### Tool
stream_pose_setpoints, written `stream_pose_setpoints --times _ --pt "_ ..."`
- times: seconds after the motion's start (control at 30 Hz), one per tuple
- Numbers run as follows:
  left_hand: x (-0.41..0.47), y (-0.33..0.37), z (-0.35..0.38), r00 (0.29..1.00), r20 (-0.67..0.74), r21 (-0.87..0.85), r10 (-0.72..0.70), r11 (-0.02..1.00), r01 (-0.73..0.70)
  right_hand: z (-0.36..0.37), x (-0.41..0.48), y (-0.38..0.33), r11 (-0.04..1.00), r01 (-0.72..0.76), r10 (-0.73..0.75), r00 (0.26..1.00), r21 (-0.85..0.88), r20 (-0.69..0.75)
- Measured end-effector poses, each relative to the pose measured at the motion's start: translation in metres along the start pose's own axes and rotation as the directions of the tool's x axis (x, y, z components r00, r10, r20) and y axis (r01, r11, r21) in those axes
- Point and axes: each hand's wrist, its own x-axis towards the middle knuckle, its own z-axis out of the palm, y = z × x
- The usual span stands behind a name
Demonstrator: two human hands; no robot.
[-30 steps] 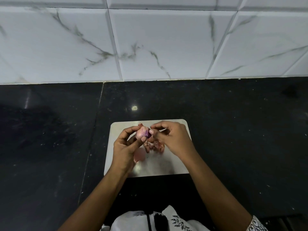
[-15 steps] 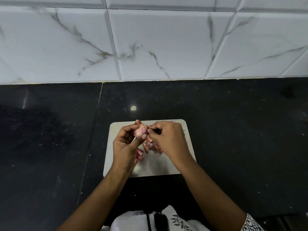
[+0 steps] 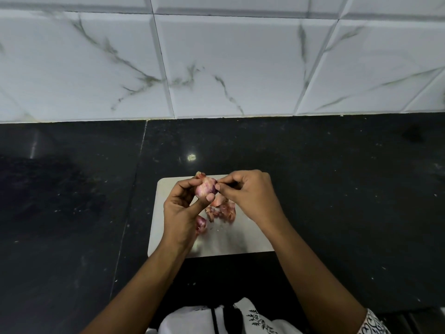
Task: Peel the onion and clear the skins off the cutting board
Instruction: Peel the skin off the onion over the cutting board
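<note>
**Item:** small pink-and-purple onion (image 3: 205,188), rounded. Pale pink with faint streaks on its left face, a deeper glossy purple patch at its right edge, and a dry tan tip pointing far and left. It is held in the air above the far edge of the board.

**Left hand** (image 3: 180,214): fingers (image 3: 185,186) curled round the onion's far-left side, with the thumb pressed to its near side.

**Right hand** (image 3: 251,197): thumb and forefinger closed in a pinch at the onion's right edge, the other fingers curled in. Whether they hold loose skin or the bulb itself cannot be told.

**Pale rectangular cutting board with rounded corners** (image 3: 240,244): lies flat on the bench, under both hands.

**Heap of pink and reddish papery skins** (image 3: 222,210): on the board's middle, just near of the onion. One **curled purple skin piece** (image 3: 201,224) lies to the left of the heap, beside the left palm.

**Black polished stone bench** (image 3: 337,189): carries the board.

**White grey-veined wall tiles** (image 3: 228,63): along the far side.

**White garment with black print** (image 3: 252,320): at the near edge.
</note>
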Motion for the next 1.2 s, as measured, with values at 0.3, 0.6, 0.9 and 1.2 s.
stream_pose_setpoints --times 0.3,0.6,0.9,1.2 --pt "0.002 0.006 0.007 0.998 -0.008 0.067 0.07 0.995 -0.07 -0.002 0.002 -0.011 0.991 0.075 -0.075 0.997 -0.113 0.0" --pt "-0.001 -0.004 0.002 0.998 0.004 0.055 0.066 0.996 -0.067 -0.003 0.004 -0.01 0.969 0.098 -0.089 0.995 -0.229 0.051" --pt "0.002 -0.002 -0.001 0.997 0.037 -0.132 -0.072 0.988 0.076 -0.005 0.018 -0.001 0.982 -0.135 0.118 0.985 0.135 0.128" --pt "0.005 0.0 -0.002 1.0 -0.003 -0.004 0.022 1.0 -0.022 -0.002 0.008 -0.009 0.99 0.028 -0.019 0.998 -0.138 0.067"
